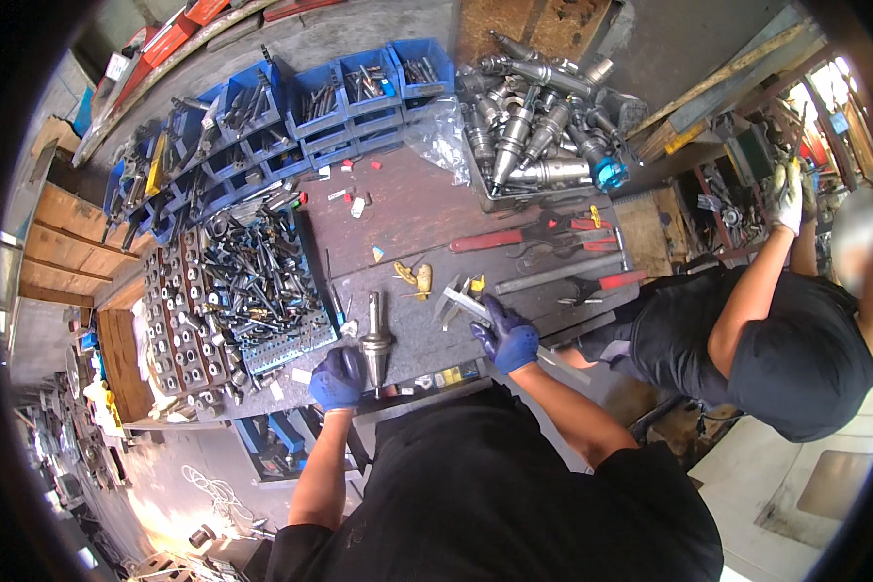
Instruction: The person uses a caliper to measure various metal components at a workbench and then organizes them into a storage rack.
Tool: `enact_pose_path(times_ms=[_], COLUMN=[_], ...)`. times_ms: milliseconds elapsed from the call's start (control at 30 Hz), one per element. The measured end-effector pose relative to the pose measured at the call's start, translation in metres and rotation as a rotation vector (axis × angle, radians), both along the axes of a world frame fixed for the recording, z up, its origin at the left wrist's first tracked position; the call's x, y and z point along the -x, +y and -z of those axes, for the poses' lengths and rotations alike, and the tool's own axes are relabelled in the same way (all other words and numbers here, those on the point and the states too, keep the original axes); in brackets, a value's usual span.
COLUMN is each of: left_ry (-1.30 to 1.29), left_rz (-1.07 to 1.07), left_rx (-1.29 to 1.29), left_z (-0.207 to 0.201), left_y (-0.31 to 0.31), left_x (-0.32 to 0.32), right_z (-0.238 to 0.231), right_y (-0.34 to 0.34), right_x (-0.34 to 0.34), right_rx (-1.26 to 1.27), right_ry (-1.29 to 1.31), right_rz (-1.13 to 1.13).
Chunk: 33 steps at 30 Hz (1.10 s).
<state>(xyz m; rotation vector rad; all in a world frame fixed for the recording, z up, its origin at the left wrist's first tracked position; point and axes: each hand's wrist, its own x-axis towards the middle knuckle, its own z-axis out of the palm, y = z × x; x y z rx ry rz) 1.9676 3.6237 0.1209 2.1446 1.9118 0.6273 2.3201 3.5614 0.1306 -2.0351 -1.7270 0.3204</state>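
My left hand point(338, 379), in a blue glove, rests at the bench's near edge with its fingers curled in; what they hold, if anything, is hidden. Just right of it is a steel tool holder point(375, 341) with a long shank and a wide flange. I cannot tell whether the hand touches it. My right hand point(509, 341), gloved in blue too, is closed around a metal caliper point(467, 303) whose jaws point left. Beyond the caliper lie yellow-brown pieces point(415, 278), perhaps worn gloves or clips.
Blue bins point(312, 109) of cutters line the back. At left, a tray point(291, 341) is heaped with small tools. A crate point(553, 186) of tool holders stands back right. Red-handled pliers point(490, 238) and a hammer point(560, 274) lie nearby. A person in black point(795, 339) works at right.
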Motion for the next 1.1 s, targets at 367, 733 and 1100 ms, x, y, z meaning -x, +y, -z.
enact_pose_path(times_ms=[367,733,1100], left_ry=[-0.022,-0.048,-0.071], left_rz=[-0.004,-0.017,0.054], left_rx=[0.028,0.034,-0.192], left_z=[-0.004,0.003,0.009], left_y=[0.002,0.002,0.003], left_x=[-0.001,0.001,0.010], right_z=[0.000,0.003,0.009], right_y=[0.002,0.001,-0.001], right_x=[0.002,0.001,0.009], right_rx=[-0.098,0.024,-0.085], right_ry=[-0.001,-0.015,0.049], right_rz=[-0.029,-0.028,-0.034])
